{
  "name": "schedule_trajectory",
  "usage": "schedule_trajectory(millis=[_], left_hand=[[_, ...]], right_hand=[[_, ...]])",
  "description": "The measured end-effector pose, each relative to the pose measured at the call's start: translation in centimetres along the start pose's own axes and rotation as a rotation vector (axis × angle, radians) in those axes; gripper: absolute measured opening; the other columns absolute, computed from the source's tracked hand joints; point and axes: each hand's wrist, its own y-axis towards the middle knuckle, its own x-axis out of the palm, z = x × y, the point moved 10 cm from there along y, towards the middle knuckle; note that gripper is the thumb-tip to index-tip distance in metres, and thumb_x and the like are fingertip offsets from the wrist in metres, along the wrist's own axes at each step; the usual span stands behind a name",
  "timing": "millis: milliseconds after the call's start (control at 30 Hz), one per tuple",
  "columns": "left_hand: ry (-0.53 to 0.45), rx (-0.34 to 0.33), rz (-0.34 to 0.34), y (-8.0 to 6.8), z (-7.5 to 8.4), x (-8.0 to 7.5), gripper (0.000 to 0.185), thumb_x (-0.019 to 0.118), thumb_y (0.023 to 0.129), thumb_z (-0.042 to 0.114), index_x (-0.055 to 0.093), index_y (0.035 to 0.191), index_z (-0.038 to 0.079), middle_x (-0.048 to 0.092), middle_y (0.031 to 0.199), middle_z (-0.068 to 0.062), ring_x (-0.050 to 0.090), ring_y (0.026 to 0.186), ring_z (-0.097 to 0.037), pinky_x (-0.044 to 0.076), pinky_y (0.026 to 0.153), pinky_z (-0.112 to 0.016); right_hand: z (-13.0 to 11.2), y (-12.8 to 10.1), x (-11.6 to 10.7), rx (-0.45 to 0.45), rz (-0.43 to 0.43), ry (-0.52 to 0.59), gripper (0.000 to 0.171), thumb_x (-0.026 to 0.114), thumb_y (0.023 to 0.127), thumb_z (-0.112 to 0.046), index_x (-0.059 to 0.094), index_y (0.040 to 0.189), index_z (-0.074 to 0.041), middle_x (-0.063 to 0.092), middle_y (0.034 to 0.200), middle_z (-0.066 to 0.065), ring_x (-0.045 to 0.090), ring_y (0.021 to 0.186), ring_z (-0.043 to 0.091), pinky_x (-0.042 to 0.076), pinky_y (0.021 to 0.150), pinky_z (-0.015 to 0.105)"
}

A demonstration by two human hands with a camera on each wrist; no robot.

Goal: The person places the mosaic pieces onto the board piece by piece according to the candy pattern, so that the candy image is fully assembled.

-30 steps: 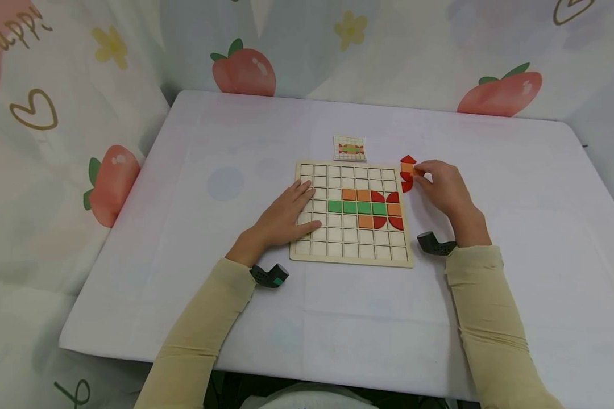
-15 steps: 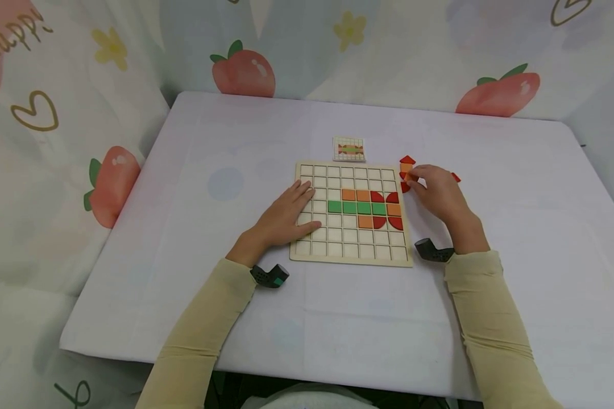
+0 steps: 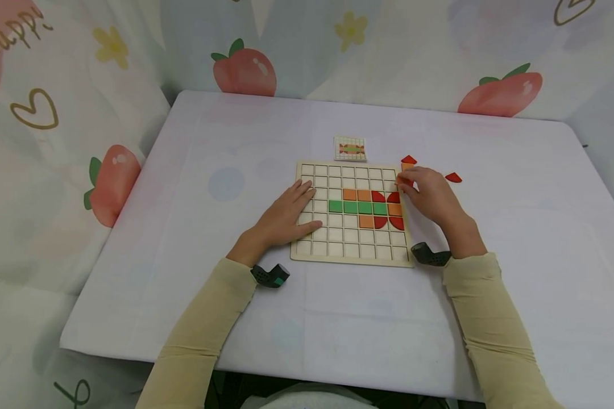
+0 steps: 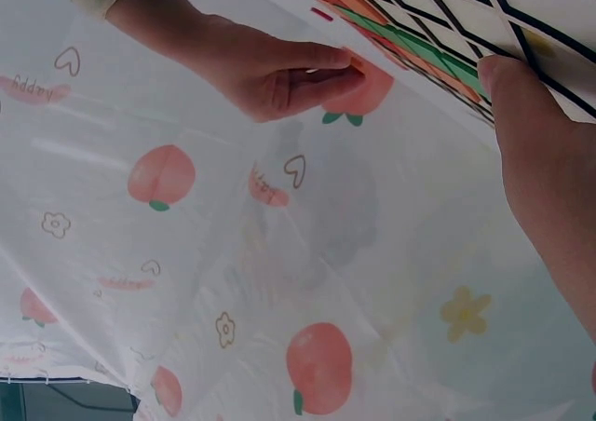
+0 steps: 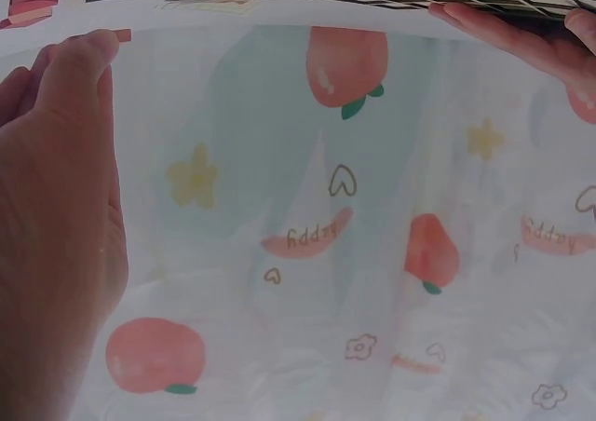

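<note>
A wooden grid board [image 3: 337,248] lies in the middle of the table. It carries orange squares [image 3: 356,195], a green row [image 3: 357,207] and red rounded pieces [image 3: 395,222]. My left hand [image 3: 307,204] rests flat on the board's left columns, fingers straight. My right hand [image 3: 401,182] hovers at the board's upper right edge and pinches a small orange piece [image 4: 357,63] between thumb and fingers. Loose pieces lie beside the board: a red triangle [image 3: 408,159], an orange square [image 3: 407,167] and a red piece [image 3: 453,178].
A small pattern card [image 3: 350,148] lies just behind the board. The table [image 3: 235,147] has a pale cloth, with a fruit-print curtain [image 3: 71,113] behind and at the left. Black wrist cameras [image 3: 269,275] sit on both forearms.
My right hand has moved left from the loose pieces to the board's right edge with an orange piece. A red piece it had covered now shows. The left hand has stayed put.
</note>
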Motion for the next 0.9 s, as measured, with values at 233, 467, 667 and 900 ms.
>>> schedule_trajectory(millis=[233,467,667,900], left_hand=[[-0.007,0.028,0.016,-0.1,0.3,-0.2,0.075,0.037,0.079,0.057,0.021,0.134,0.009,0.011,0.139,-0.005,-0.001,0.126,-0.018,0.008,0.100,-0.033],[0.006,0.025,0.012,-0.1,0.3,-0.2,0.076,0.035,0.079,0.058,0.020,0.135,0.009,0.010,0.140,-0.004,-0.002,0.126,-0.017,0.007,0.100,-0.033],[0.002,0.018,0.002,-0.1,0.2,-0.2,0.076,0.035,0.080,0.058,0.019,0.135,0.009,0.009,0.140,-0.004,-0.003,0.126,-0.016,0.007,0.100,-0.032],[-0.001,0.019,0.007,0.0,0.2,-0.2,0.075,0.036,0.079,0.058,0.019,0.135,0.010,0.009,0.140,-0.003,-0.003,0.126,-0.016,0.006,0.100,-0.032]], right_hand=[[-0.6,-0.1,0.3,-0.056,0.013,0.000,0.029,0.058,0.079,-0.007,0.056,0.107,0.000,0.054,0.103,0.016,0.043,0.099,0.030,0.034,0.085,0.044],[-1.3,-0.4,0.1,-0.103,0.035,-0.010,0.029,0.058,0.079,-0.006,0.056,0.107,0.001,0.055,0.102,0.016,0.046,0.096,0.028,0.036,0.083,0.043],[-1.8,-0.6,0.3,-0.092,0.009,-0.012,0.027,0.058,0.080,-0.009,0.057,0.105,-0.001,0.055,0.099,0.013,0.045,0.092,0.026,0.037,0.081,0.042],[-2.8,-0.5,1.2,-0.089,-0.052,-0.024,0.026,0.056,0.082,-0.011,0.058,0.105,-0.002,0.054,0.099,0.011,0.042,0.095,0.025,0.036,0.083,0.042]])
